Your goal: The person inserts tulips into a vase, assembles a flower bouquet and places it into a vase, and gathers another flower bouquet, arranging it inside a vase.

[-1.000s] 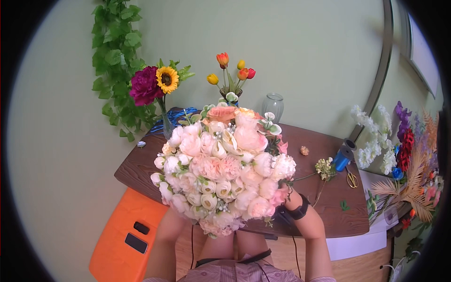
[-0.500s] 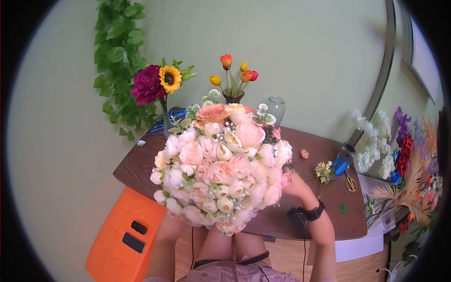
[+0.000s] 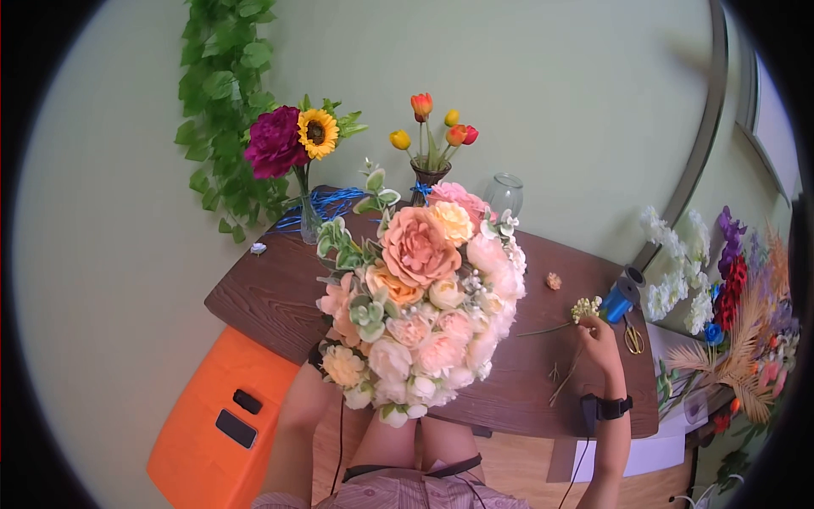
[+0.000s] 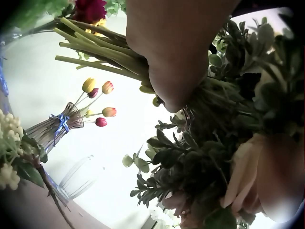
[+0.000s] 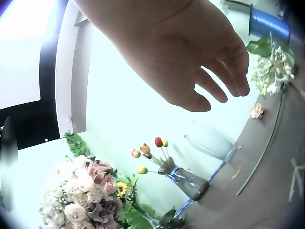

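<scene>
A large bouquet (image 3: 441, 339) of pink, white and peach artificial flowers is held up over the front of the table. My left hand (image 4: 174, 57) grips its bundled green stems (image 4: 102, 50); in the head view the blooms hide that hand. My right hand (image 3: 600, 346) reaches over the table's right side, fingers loosely bent and nothing between them, as the right wrist view shows. Close by its fingertips lies a spray of small cream-white blossoms (image 5: 271, 74) with green leaves and a long thin stem.
Behind the bouquet stand a vase of tulips (image 3: 431, 174), a clear glass vase (image 3: 506, 193) and a vase with a sunflower (image 3: 317, 134). A blue ribbon spool (image 3: 621, 297) and scissors (image 3: 633, 338) are at the right. Two phones lie on an orange seat (image 3: 203, 416).
My right hand has left the bouquet and moved right to the cream-white spray. The bouquet has turned and tilted, bringing its coral rose and eucalyptus leaves to the front.
</scene>
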Motion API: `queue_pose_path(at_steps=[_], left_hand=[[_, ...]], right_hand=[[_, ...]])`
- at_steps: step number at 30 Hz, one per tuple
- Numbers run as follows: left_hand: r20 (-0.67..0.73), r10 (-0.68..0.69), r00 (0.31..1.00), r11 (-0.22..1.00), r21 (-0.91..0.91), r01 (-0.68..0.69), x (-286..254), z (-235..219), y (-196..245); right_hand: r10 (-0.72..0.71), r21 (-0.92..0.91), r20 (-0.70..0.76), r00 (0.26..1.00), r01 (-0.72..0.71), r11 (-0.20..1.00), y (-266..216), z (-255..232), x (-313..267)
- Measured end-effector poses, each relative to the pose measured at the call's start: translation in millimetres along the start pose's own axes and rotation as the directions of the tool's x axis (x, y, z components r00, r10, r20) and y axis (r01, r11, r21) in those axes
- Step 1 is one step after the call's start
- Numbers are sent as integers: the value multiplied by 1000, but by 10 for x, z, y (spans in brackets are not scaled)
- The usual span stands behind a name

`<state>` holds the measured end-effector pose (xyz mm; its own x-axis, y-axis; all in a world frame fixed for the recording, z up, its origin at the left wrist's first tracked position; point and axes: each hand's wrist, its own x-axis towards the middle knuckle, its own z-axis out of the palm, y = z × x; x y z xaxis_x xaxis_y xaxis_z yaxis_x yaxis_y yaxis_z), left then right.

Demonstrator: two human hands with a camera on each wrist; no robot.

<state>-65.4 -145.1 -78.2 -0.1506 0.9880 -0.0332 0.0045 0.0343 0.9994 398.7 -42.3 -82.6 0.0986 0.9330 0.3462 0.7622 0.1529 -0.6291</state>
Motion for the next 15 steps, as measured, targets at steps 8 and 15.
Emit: queue_pose_path(at_steps=[8,15], left_hand=[[19,-14,1000,999,46,13,-30,31,98],[-48,-83,995,911,402,95,77,-154,-285]], right_hand=[[187,-256,7,982,-179,950,736,-113,-76],[464,-167,123,877,-442,881,707,-68,-73]])
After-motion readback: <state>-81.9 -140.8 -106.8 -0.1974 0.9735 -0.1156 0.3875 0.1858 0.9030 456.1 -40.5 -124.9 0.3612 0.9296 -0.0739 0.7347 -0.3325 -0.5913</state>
